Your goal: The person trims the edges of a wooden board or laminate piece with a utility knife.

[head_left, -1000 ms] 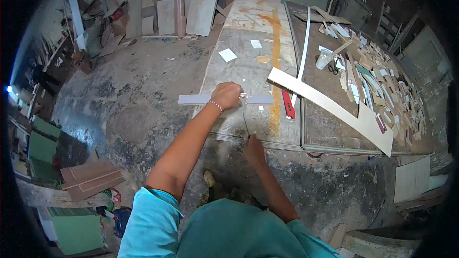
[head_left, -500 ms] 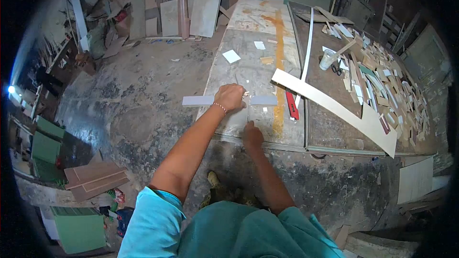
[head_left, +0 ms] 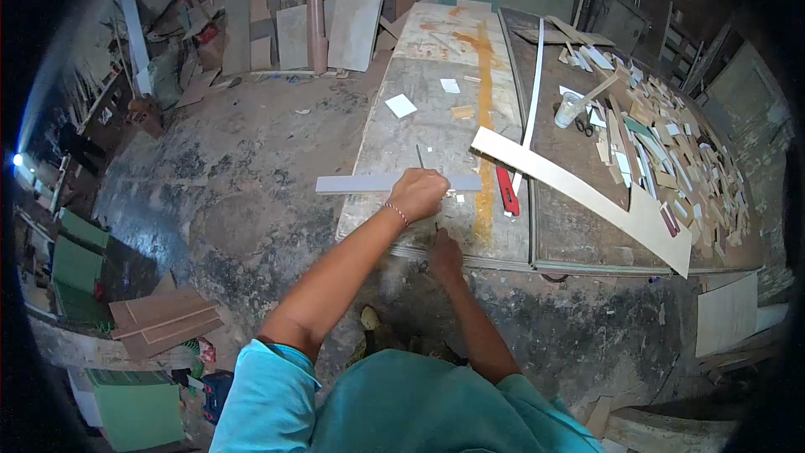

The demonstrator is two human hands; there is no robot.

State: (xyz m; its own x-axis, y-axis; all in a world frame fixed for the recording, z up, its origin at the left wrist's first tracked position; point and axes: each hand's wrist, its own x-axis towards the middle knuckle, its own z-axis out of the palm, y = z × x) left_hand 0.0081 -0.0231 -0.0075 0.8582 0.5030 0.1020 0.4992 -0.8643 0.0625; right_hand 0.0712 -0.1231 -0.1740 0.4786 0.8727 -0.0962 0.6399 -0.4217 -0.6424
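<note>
A pale grey strip [head_left: 348, 184] lies crosswise on the worktable [head_left: 402, 138], its left end jutting past the table's edge. My left hand [head_left: 419, 194] is closed over the strip's middle; a thin dark item shows just above its knuckles, and what the fingers grip is hidden. Nearer the table's front edge is my right hand [head_left: 444, 250], closed, with a small dark tip sticking out at its top; the thing it holds is too small to name. A red-handled tool [head_left: 506, 191] rests to the right of the strip.
A long cream board [head_left: 570, 184] lies slanted across the right table [head_left: 579, 239]. Many offcuts [head_left: 671, 143], scissors [head_left: 584, 125] and a plastic cup [head_left: 568, 109] are there too. White square pieces [head_left: 401, 106] lie farther back. Boards [head_left: 355, 32] lean at the rear.
My left hand has moved right along the strip and slightly down, uncovering more of its left part. My right hand has shifted slightly down and right. The view has tilted a little.
</note>
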